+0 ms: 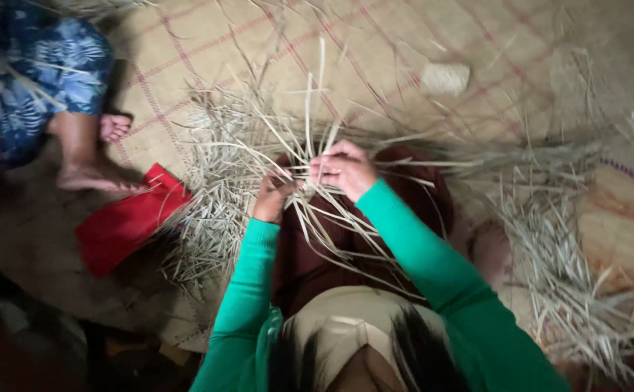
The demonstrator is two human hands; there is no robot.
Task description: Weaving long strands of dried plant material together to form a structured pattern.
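My left hand [273, 194] and my right hand [344, 168] meet over my lap, both closed on a crossing of pale dried straw strips [310, 156]. The strips fan up and outward from the point my fingers pinch. Long loose ends trail down across my dark red skirt [310, 254]. Green sleeves cover both my arms.
Heaps of loose dried strips lie at the left [215, 210] and the right [563, 268] on a woven floor mat [404, 43]. A red cloth [125, 225] lies at my left. Another person's bare feet [92, 170] rest at far left. A small pale lump [444, 76] sits farther off.
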